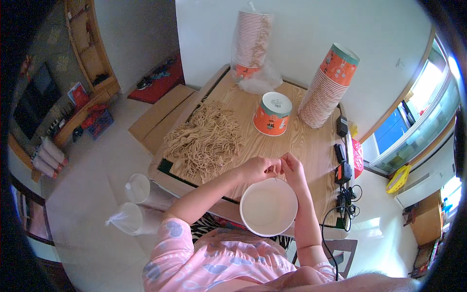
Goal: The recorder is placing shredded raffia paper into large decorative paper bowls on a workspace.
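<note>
Both my hands meet at the far rim of a white-lined paper bucket (269, 208), whose open mouth faces up toward me. My left hand (260, 169) is closed in a pinch beside that rim. Touching it, my right hand (293, 170) is pinched as well. A short bit of thin tan cord shows under the fingers at the rim; most of it is hidden. Left of my hands lies a loose heap of tan cords (206, 141) on the wooden table (248, 112). An orange and green paper bucket (272, 114) stands upside down beyond my hands.
A tall bucket stack (323, 92) leans at the right back. Another stack in clear plastic (253, 44) stands at the far edge. Black adapters and cables (344, 173) line the right edge. Bagged white buckets (138, 219) lie at the left, below the table.
</note>
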The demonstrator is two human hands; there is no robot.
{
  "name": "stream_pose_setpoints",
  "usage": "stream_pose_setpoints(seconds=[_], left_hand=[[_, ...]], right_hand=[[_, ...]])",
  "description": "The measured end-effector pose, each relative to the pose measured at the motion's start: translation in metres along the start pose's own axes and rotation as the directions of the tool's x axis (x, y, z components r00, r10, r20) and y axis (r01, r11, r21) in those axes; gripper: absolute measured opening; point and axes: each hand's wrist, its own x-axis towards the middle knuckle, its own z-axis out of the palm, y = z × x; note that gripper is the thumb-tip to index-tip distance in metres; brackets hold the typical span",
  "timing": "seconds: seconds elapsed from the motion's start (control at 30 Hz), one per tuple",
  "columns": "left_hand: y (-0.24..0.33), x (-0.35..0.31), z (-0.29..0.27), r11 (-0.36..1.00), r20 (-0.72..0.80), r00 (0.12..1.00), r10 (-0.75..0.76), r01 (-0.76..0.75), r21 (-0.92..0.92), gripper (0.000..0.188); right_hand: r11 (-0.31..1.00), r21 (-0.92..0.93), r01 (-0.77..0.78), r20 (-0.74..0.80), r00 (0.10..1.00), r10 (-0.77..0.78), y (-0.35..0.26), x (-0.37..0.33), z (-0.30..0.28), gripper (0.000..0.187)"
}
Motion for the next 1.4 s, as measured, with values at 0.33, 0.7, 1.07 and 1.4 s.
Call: stream_pose_setpoints(seconds=[0.33, 0.7, 1.07, 1.4], left_hand=[[0.002, 0.001, 0.001, 0.941, -0.007, 0.999, 0.040, -0.036, 0.338, 0.018], [0.006, 0.006, 0.001, 0.887, -0.086, 0.993, 0.086, -0.037, 0.461, 0.012], [-0.005, 0.002, 0.013, 0.888, -0.118, 0.986, 0.115, -0.048, 0.457, 0.013], [0.000, 0.004, 0.012, 0.900, -0.130, 0.985, 0.115, -0.049, 0.433, 0.014]], right_hand=[[0.990, -0.137, 0.042, 0.008, 0.999, -0.041, 0.004, 0.006, -0.004, 0.014], [0.948, -0.272, 0.165, -0.044, 0.982, -0.184, -0.004, 0.005, -0.005, 0.012], [0.990, 0.048, 0.136, 0.008, 0.991, -0.136, -0.016, 0.004, -0.022, 0.015], [0.955, -0.213, 0.205, 0.163, 0.972, -0.172, -0.009, 0.003, -0.029, 0.013]])
